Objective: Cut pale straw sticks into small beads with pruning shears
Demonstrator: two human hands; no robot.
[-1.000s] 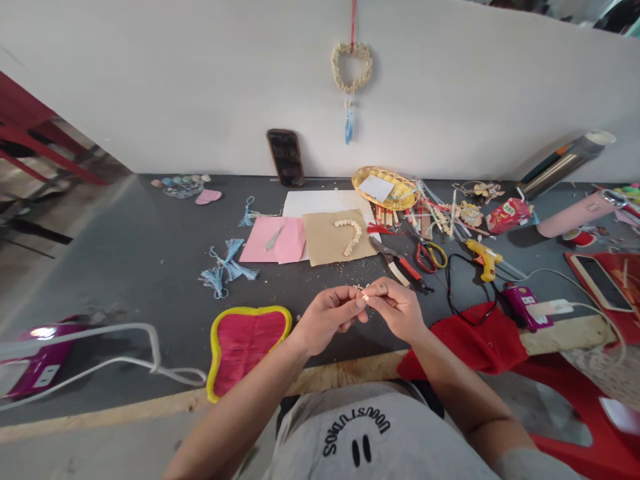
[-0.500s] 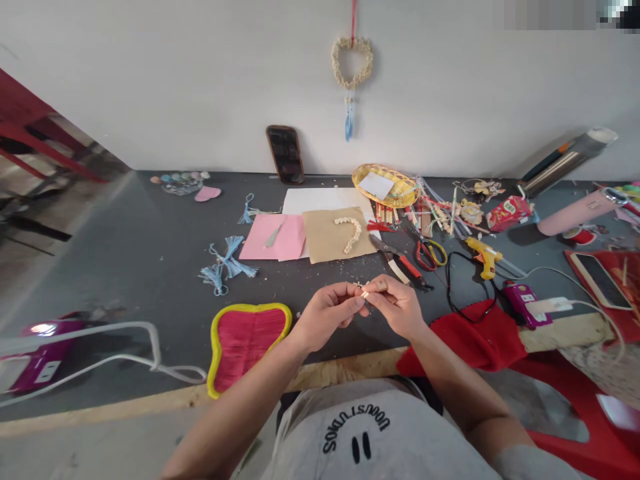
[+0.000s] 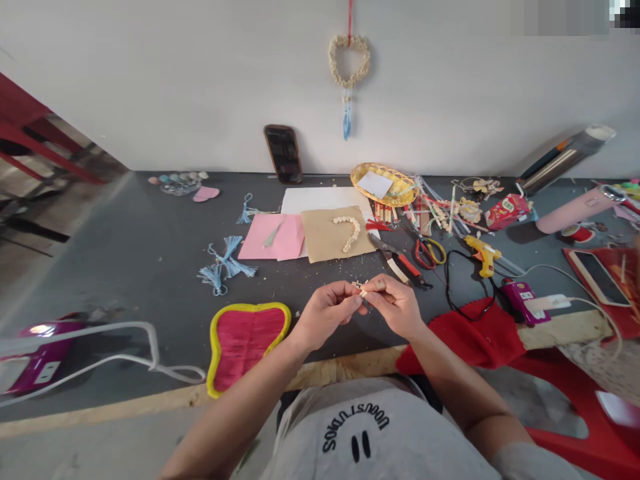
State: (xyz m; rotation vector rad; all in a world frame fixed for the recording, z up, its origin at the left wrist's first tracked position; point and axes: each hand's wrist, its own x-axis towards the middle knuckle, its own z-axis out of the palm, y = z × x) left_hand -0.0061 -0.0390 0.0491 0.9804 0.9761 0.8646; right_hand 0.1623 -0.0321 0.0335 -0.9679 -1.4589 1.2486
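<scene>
A: What lies at your far left on the counter (image 3: 125,267)?

B: A purple device (image 3: 35,367) with a white cable (image 3: 125,347) looping off it. Further in you have the pink pad with a yellow rim (image 3: 247,340), and beyond it the blue tassels (image 3: 225,263).

A: And your hands?

B: Your left hand (image 3: 327,317) is curled, thumb and forefinger pressed together on one end of a small pale piece (image 3: 363,292). Your right hand (image 3: 395,307) meets it from the other side, its fingertips pinching the same piece. You hold it just above the near part of the counter, in front of your chest. What the piece is, I cannot tell; it is too small.

A: What is behind them?

B: Pink paper (image 3: 273,237), then the brown card (image 3: 333,235) with a curved row of shells (image 3: 350,230) on it. A dark phone (image 3: 283,153) leans on the wall, and a shell heart (image 3: 349,60) hangs above.

A: To your right?

B: Red-handled pliers (image 3: 403,260), scissors (image 3: 427,252), a woven yellow basket (image 3: 383,183), a yellow glue gun (image 3: 483,253), and red cloth (image 3: 470,337) at the counter's edge.
</scene>
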